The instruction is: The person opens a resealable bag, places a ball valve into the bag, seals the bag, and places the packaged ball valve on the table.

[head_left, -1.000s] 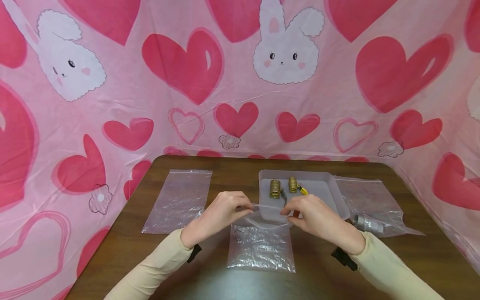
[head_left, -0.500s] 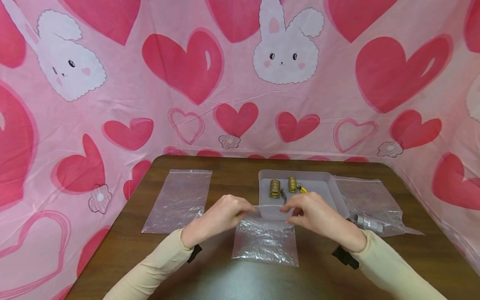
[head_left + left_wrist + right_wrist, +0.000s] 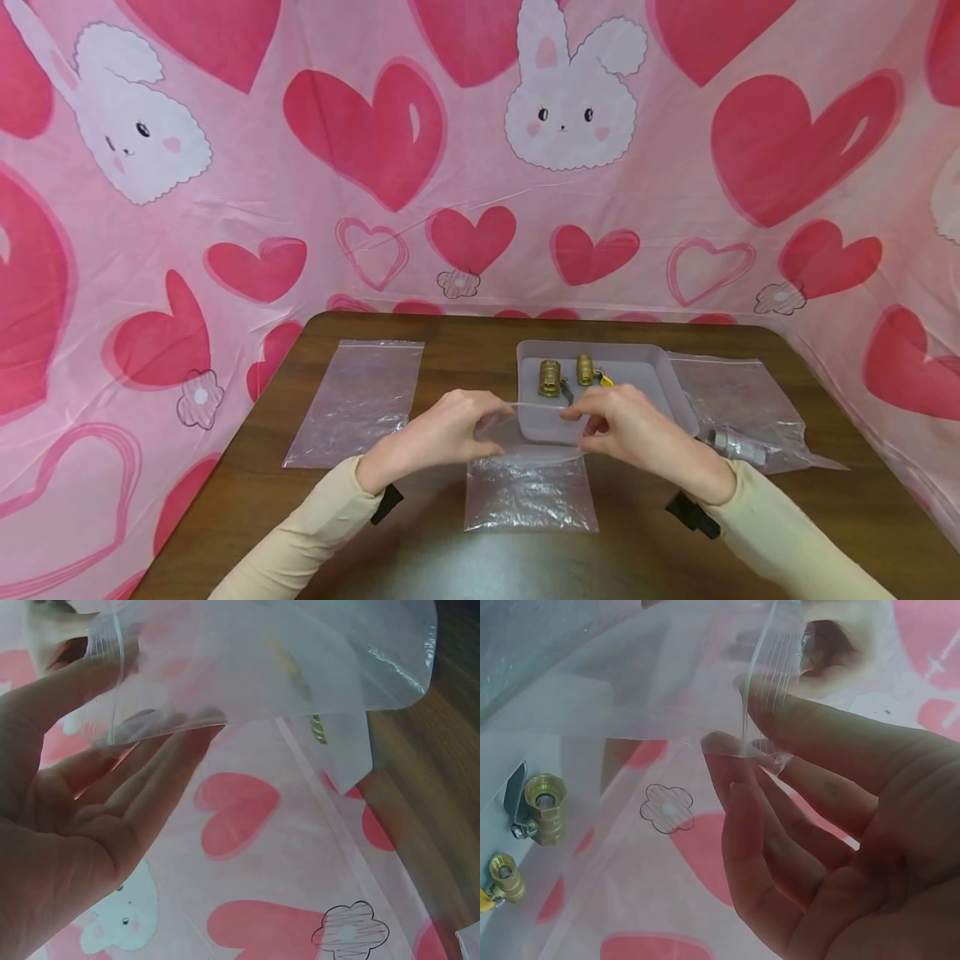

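Observation:
A clear zip bag [image 3: 531, 498] hangs between my two hands over the middle of the table, its mouth toward the tray. My left hand [image 3: 446, 429] holds the left side of the mouth, with thumb and fingertips spread apart at the film. At the opposite side, my right hand [image 3: 633, 429] grips the edge by the zip strip. In the right wrist view, the thumb lies behind the film of the bag [image 3: 652, 682] and the fingertips meet its corner. Two brass ball valves lie beyond the hands, one with a grey lever [image 3: 550, 378], the other with a yellow one [image 3: 585, 369].
The valves lie in a shallow translucent tray [image 3: 681, 398]. Flat on the left of the table is another zip bag [image 3: 363, 400]. At the right, a zip bag [image 3: 738, 387] has a silver metal fitting [image 3: 738, 447] in it. A heart-print cloth [image 3: 480, 183] stands behind.
My left thumb has spread away from the fingers, which were together one second ago. The bag's mouth has narrowed, then widened again, and its lower end has shifted slightly right.

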### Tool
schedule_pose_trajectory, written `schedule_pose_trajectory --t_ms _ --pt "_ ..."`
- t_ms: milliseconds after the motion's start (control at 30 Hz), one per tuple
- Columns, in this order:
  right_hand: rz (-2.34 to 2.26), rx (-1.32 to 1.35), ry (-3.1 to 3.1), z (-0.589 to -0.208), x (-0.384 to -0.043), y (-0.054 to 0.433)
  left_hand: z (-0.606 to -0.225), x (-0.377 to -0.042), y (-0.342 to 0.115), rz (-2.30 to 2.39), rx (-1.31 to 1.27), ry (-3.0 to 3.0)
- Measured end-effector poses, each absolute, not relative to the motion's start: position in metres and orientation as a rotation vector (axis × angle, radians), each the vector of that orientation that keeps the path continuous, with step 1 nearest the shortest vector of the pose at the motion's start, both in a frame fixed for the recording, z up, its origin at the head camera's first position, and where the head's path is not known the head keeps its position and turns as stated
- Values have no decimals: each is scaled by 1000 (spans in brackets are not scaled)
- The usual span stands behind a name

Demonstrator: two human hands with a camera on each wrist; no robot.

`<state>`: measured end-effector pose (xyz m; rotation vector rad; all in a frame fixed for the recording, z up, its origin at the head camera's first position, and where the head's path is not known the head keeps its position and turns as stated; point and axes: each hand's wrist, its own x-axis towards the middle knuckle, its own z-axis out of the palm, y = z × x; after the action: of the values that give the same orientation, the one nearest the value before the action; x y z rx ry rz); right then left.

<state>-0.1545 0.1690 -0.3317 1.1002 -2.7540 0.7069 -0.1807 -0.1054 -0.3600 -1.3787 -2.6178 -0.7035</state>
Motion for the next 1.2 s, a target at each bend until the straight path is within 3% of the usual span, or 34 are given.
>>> schedule_pose_trajectory --t_ms 733,1200 --pt "901 1151 -2772 -322 -155 176 -358 -182 -108 -974 -1296 -2651" --pt "810 925 -2766 -309 -172 192 -356 -182 -109 -1053 -1308 -2699"
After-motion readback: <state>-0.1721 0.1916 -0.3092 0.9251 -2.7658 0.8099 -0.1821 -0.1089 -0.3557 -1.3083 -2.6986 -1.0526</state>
